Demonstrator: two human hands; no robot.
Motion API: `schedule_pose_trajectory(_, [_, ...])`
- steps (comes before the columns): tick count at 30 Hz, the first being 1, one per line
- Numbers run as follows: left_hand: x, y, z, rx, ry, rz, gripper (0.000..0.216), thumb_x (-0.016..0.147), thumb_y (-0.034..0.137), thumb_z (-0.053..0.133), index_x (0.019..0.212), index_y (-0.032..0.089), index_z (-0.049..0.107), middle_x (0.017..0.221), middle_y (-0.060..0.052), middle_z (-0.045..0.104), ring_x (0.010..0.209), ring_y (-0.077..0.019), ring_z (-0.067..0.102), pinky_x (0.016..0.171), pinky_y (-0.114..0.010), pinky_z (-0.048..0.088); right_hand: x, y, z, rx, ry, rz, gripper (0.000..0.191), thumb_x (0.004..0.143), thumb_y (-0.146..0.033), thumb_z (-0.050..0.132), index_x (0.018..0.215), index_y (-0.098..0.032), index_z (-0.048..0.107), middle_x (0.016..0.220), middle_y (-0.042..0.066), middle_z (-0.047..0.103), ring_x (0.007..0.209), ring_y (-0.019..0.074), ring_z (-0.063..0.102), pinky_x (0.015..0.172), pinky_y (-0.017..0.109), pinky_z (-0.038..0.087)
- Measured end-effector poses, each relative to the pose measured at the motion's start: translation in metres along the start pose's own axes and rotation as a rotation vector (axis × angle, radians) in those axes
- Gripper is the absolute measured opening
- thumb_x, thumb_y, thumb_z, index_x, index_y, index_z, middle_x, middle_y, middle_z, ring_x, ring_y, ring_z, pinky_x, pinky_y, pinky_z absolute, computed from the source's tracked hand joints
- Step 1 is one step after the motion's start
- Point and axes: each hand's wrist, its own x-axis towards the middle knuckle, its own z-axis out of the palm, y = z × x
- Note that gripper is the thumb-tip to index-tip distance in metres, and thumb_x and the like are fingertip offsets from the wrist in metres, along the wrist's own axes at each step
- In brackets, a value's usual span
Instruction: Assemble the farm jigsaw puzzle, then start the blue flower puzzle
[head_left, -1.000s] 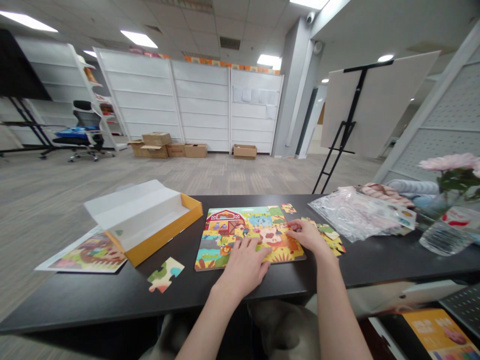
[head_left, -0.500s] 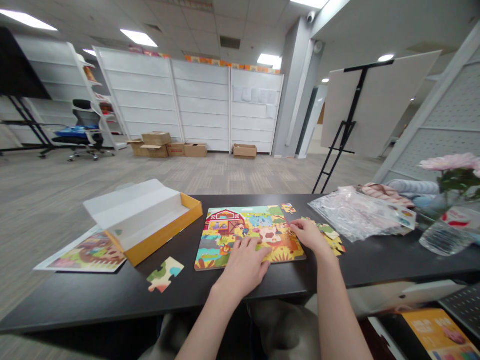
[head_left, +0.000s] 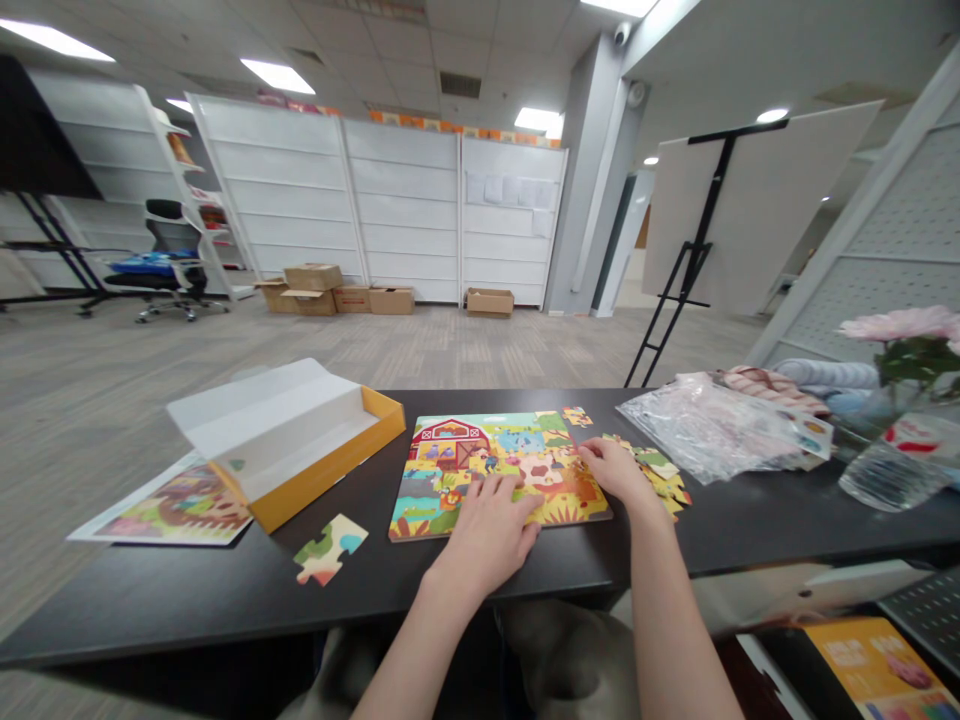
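A colourful farm-scene jigsaw puzzle point(head_left: 454, 455) with a red barn and a cow lies flat on the black table. My left hand point(head_left: 491, 525) rests on its lower middle, palm down, fingers stretched out. At the puzzle's right edge, my right hand point(head_left: 611, 468) touches the picture with its fingers bent and close together; whatever may be under the fingertips is hidden. Several loose puzzle pieces point(head_left: 664, 475) lie partly behind my right wrist. One small piece point(head_left: 577, 416) is beyond the upper right corner. A larger green and cream piece point(head_left: 330, 550) lies to the left.
An open yellow box point(head_left: 337, 465) with a white inside stands at the left, over a printed picture sheet point(head_left: 176, 505). Clear plastic bags point(head_left: 697, 425) lie at the right, near a water bottle point(head_left: 892, 465) and pink flowers point(head_left: 904, 325). The table's front edge runs below my forearms.
My right hand has shifted very slightly left along the puzzle's right edge. My left hand stays in place, and the puzzle and loose pieces look unmoved.
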Motion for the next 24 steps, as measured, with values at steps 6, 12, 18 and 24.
schedule_pose_trajectory(6, [0.0002,-0.0015,0.0018,0.009,0.009,0.000,0.031,0.097,0.033,0.055,0.125,0.030,0.067,0.135,-0.010,0.059,0.123,-0.0312,0.053,0.104,-0.052,0.043,-0.0007,-0.0014,0.0035,0.049,0.019,0.020,0.023,0.086,-0.040,0.064,0.086,-0.018,0.070,0.087,0.010,0.075,0.081,0.0227,0.069,0.074,0.031,0.047])
schedule_pose_trajectory(12, [0.0013,-0.0025,0.0036,0.009,0.008,0.004,0.031,0.096,0.035,0.055,0.125,0.030,0.066,0.135,-0.009,0.060,0.124,-0.0311,0.053,0.104,-0.052,0.043,0.0007,0.0052,0.0039,0.308,0.078,-0.016,0.017,0.075,-0.034,0.069,0.081,-0.021,0.061,0.080,0.005,0.072,0.075,0.0202,0.067,0.070,0.031,0.047])
schedule_pose_trajectory(18, [0.0012,-0.0028,0.0039,-0.003,0.013,0.000,0.031,0.096,0.035,0.055,0.125,0.030,0.067,0.134,-0.010,0.060,0.123,-0.0317,0.054,0.104,-0.053,0.043,0.0010,0.0072,0.0026,0.645,0.021,0.025,0.031,0.068,-0.044,0.071,0.086,-0.022,0.059,0.070,0.002,0.070,0.065,0.0201,0.064,0.059,0.030,0.045])
schedule_pose_trajectory(24, [0.0009,-0.0005,0.0034,-0.024,0.006,-0.009,0.031,0.096,0.034,0.055,0.124,0.029,0.068,0.133,-0.011,0.061,0.123,-0.0328,0.054,0.102,-0.054,0.043,0.0013,-0.0009,-0.0002,0.791,0.189,0.095,0.044,0.061,-0.047,0.073,0.095,-0.021,0.062,0.084,0.006,0.073,0.073,0.0221,0.067,0.059,0.031,0.048])
